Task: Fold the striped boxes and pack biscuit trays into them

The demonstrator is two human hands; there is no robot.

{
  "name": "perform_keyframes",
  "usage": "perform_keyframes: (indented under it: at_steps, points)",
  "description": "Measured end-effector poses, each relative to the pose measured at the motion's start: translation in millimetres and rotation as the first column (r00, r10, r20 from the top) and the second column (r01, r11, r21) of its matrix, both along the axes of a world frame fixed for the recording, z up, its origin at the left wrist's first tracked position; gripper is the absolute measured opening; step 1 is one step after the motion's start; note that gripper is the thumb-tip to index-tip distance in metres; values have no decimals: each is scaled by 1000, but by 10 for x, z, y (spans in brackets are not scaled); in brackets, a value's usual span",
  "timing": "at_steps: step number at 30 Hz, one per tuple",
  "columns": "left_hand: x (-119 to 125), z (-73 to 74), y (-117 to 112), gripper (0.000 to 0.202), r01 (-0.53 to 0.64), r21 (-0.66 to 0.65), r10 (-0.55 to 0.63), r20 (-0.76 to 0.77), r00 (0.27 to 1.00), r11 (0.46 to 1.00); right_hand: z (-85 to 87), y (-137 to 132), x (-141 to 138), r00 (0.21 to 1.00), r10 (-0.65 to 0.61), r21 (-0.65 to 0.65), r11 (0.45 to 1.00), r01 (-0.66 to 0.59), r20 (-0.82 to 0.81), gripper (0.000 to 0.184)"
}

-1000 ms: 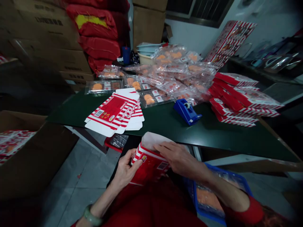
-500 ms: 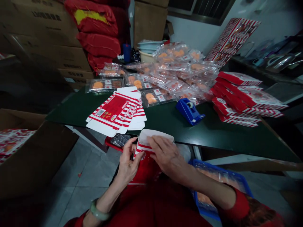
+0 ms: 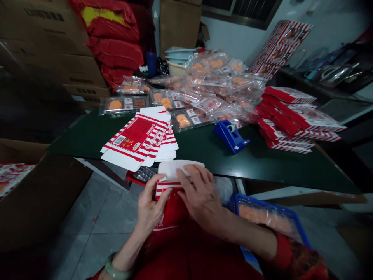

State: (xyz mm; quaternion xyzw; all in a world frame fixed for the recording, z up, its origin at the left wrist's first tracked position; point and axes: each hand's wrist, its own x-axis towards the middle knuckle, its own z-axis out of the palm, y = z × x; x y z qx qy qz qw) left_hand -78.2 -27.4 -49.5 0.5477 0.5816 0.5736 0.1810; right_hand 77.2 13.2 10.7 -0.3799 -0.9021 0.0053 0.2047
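Note:
A red-and-white striped cardboard box rests at my lap, its white end flap standing up toward the table. My left hand grips the box's left corner, thumb in front and fingers behind at the side. Over the right part of the same end lies my right hand, its bent fingers on the flap and its thumb against the box front. Part of the box is hidden by this hand. Flat striped cartons lie in a stack on the table just beyond.
A blue tape dispenser stands on the green table. Clear food packs are heaped at the back, and filled striped boxes are stacked at right. Below the table sits a blue crate; a large carton is at left.
Both hands and the box have shifted slightly left, and the box end now faces the table more squarely. My right fingers have moved along the white flap. The view has turned a little.

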Motion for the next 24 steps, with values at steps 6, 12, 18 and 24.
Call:
perform_keyframes:
  at_steps: [6,12,18,24]
  points:
    - [92,-59,-43,26,-11,-32,14,96,995,999,-59,0,139,998,-21,45,999,19,58,17]
    - [9,-81,-52,24,-32,-42,38,130,991,999,-106,6,336,767,-59,-45,998,39,-639,26]
    - [6,-41,-18,22,-6,-57,16,174,985,998,-406,97,324,262,-701,-702,459,-545,-663,24]
    - [-18,-157,13,19,12,-105,13,234,972,994,-480,115,263,163,-796,-631,317,-708,-583,26]
